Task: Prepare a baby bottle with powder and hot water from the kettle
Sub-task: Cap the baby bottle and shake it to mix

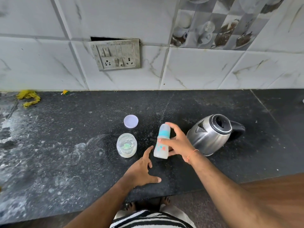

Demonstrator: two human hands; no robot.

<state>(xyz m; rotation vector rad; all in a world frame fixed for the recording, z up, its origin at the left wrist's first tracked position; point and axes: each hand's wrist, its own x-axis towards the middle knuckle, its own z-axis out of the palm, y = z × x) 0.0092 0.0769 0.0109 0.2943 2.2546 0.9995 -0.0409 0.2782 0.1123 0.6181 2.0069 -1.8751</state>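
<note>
a: the right hand (176, 143) gripped the translucent baby bottle with the teal collar (162, 142), standing between the clear powder jar (126, 145) and the steel kettle (212, 134); risky?

b: yes; the left hand (142, 170) hovered spread, holding nothing; an unsteadied bottle could tip, spilling powder.

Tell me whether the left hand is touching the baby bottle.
Apart. The head view shows dark counter between the left hand and the baby bottle, which the right hand grips.

a home kitchen: a dark speckled stone counter (65, 145) runs along a wall of white marbled tiles (205, 68), some printed with cups and cakes (218, 25). a grimy switch plate (116, 54) sits in the wall, and a steel kettle (209, 137) stands on the counter.
</note>
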